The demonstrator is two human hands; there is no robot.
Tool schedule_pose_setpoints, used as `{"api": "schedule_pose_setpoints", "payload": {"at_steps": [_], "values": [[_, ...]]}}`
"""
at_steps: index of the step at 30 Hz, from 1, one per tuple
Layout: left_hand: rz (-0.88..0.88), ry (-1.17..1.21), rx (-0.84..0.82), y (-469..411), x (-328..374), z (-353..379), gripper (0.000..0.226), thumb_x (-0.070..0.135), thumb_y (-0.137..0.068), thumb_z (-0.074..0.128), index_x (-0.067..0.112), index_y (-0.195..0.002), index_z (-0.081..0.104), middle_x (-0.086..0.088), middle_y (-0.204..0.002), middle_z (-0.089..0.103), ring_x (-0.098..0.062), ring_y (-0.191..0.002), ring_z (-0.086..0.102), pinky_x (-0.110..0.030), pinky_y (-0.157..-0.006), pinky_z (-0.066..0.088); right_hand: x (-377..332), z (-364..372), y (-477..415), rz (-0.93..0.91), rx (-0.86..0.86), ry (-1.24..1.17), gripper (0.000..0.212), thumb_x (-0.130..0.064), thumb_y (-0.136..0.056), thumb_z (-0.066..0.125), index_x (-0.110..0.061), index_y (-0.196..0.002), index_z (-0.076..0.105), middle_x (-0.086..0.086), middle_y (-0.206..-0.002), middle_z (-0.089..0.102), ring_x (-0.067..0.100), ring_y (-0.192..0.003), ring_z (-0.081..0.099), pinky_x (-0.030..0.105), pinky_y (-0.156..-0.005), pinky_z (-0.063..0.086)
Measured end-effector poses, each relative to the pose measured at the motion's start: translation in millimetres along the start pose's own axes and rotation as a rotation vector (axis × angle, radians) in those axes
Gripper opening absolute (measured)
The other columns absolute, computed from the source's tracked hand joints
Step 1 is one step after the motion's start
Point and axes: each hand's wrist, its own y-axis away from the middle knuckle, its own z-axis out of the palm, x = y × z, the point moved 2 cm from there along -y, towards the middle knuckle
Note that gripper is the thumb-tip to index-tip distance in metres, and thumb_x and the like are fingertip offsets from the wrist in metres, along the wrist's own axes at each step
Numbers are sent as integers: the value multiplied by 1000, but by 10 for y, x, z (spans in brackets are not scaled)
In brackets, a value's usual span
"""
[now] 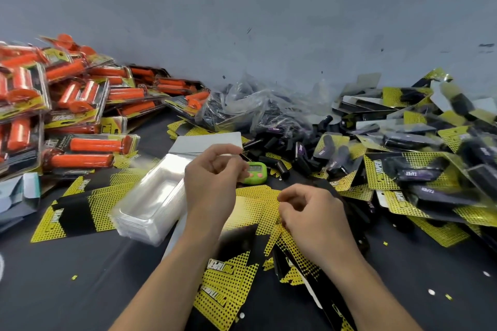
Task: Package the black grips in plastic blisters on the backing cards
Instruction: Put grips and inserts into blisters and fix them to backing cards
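Holding: nothing that shows. The left hand (212,180) is lifted off the surface with its fingers loosely curled and thumb apart from them, empty as far as I can see.
Right hand: the right hand (314,212) is lower, with its fingers bent down onto the loose backing cards (250,204). Whether it pinches a card edge I cannot tell.
Under the hands: yellow-and-black cards lie overlapped and fanned, print side up, running back toward the person.
Blisters: a nested stack of clear plastic blisters (150,204) lies just beside the left wrist. Its long axis runs from near-left to far-right, and the left hand is the nearer one.
Task's thing: the loose black grips (271,144) lie ahead and slightly right of both hands, beyond a small green timer (255,170). They point every way, with no shared axis. The right hand looks better placed to reach them.
Likely step: probably between packs, with a card, a blister and a grip each to be picked up.
Further out: a crumpled clear bag (250,105) holds more grips behind the loose ones. Finished black packs (419,169) are heaped on the right and orange packs (88,145) on the left.
Surface: a dark bench (67,290) flecked with yellow and white punch-outs.
Room: a plain grey wall (242,8) with scuff marks stands close behind the heaps.
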Motion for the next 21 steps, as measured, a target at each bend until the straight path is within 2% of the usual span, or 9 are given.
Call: {"api": "schedule_pose_setpoints", "payload": {"at_steps": [3, 6, 8, 10, 13, 16, 21], "values": [[179, -195, 51, -118, 181, -201, 24, 2, -90, 71, 25, -86, 78, 5, -76, 78, -13, -74, 76, -29, -73, 60, 25, 57, 8, -32, -10, 72, 10, -24, -89, 70, -33, -91, 76, -17, -77, 72, -11, -77, 65, 4, -62, 49], [298, -707, 91, -326, 370, -497, 23, 8, -91, 71, 31, -90, 75, 16, -86, 75, -8, -86, 72, -30, -84, 56, 43, 67, -5, -31, -27, 83, 12, -24, -89, 69, -34, -92, 75, -19, -80, 71, -11, -79, 64, 4, -62, 49], [232, -1077, 88, -476, 443, -726, 25, 9, -91, 69, 30, -103, 76, 7, -106, 75, -18, -98, 68, -36, -88, 54, 49, 74, -10, -35, -43, 106, 12, -24, -89, 69, -34, -94, 75, -19, -81, 71, -10, -79, 64, 5, -63, 49], [67, -1285, 83, -580, 442, -938, 27, 15, -92, 70, 28, -116, 74, 1, -120, 73, -24, -103, 64, -37, -82, 51, 41, 81, -7, -36, -59, 132, 13, -24, -90, 68, -33, -96, 74, -19, -83, 70, -7, -78, 65, 7, -65, 49], [-123, -1402, 46, -571, 380, -1074, 30, 26, -91, 74, 30, -121, 73, 1, -111, 72, -21, -94, 60, -35, -74, 46, 32, 89, 3, -29, -77, 131, 13, -23, -91, 67, -32, -97, 73, -17, -85, 70, -4, -79, 66, 12, -69, 53], [-102, -1422, 99, -532, 338, -1091, 27, 27, -90, 76, 30, -116, 76, 2, -97, 67, -18, -84, 55, -34, -69, 43, 37, 87, 12, -21, -81, 120, 14, -23, -90, 67, -33, -96, 73, -19, -86, 70, -4, -80, 65, 11, -69, 51], [8, -1405, 180, -530, 353, -1088, 27, 24, -86, 81, 30, -112, 77, -1, -105, 75, -24, -91, 63, -36, -73, 50, 50, 85, 8, -19, -81, 103, 14, -22, -90, 68, -34, -95, 73, -20, -85, 70, -9, -80, 64, 3, -61, 46]]}}
